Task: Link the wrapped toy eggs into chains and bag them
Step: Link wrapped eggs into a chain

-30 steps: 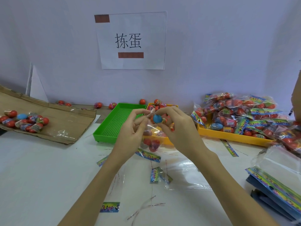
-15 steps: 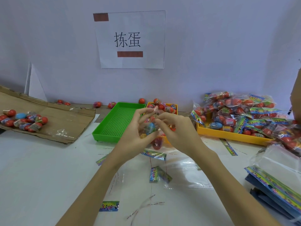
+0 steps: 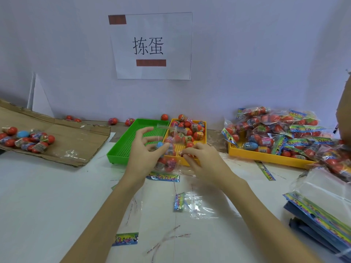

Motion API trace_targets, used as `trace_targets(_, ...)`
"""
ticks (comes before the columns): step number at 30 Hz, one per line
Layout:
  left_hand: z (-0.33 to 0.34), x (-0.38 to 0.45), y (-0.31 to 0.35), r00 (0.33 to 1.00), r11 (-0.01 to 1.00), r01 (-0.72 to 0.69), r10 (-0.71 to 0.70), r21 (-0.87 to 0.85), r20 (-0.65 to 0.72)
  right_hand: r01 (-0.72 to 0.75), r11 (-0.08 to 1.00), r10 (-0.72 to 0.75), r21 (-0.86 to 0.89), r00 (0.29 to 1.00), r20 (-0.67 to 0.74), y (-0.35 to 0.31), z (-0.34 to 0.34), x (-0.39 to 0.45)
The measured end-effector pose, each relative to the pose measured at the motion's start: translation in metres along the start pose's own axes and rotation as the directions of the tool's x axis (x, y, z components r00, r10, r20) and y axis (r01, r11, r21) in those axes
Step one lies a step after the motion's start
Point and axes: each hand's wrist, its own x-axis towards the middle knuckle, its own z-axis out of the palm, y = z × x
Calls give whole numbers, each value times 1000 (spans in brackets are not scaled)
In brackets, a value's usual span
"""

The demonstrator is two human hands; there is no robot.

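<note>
Both hands up over the counter [image 3: 47, 196], in front of the two small trays. Left hand [image 3: 141, 158]: thumb and forefinger pinch a clear bag [image 3: 169, 149] near its upper part; the other fingers are spread and loosely curved. Inside the bag, a blue egg [image 3: 159, 144] sits just by the left fingertips, with several red wrapped eggs [image 3: 170, 164] hanging below it toward the bag's printed bottom strip, which touches the counter. The bag's open top stands above the hands, against the yellow tray.

Right hand [image 3: 204, 160]: fingers curled, tips bunched at the bag's right edge. It looks like a pinch on the film, though blur makes the exact contact hard to read.

Green tray [image 3: 121, 150] sits behind the left hand. Touching its right side, a small yellow tray [image 3: 203, 130] holds loose red eggs. Further right, well apart, a larger yellow tray [image 3: 266, 157] is heaped with filled bags [image 3: 275, 130].

Far left: flattened cardboard [image 3: 76, 141] carrying a cluster of wrapped eggs [image 3: 26, 138], one of them blue. A few stray eggs lie along the wall. Empty bags [image 3: 193, 204] lie flat on the counter between the forearms. A stack of unused bags [image 3: 322, 211] sits at the right edge. A paper sign [image 3: 152, 46] is fixed to the wall above.
</note>
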Motion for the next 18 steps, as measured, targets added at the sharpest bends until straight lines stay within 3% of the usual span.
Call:
trace_targets(2,0,0,-1,1000,999,6,-6,36,-1,3,1000,-4,-28,1000,-6,-2,4,0)
trace_targets(4,-1,-1,0,999,999,31,-31,30,7,-5,998,10,62,997,-74,-4,4,1)
trace_targets(9,-2,0,-3,997,995,72,-74,72,18,25,931,142,364,895,-424,-11,-13,2)
trace_targets(13,-1,-2,-1,997,994,56,-60,92,41,90,819,223,567,860,-459,-24,-25,4)
trace_targets(18,2,-6,6,989,995,35,-48,96,142,186,901,19,391,885,-465,-34,-28,2)
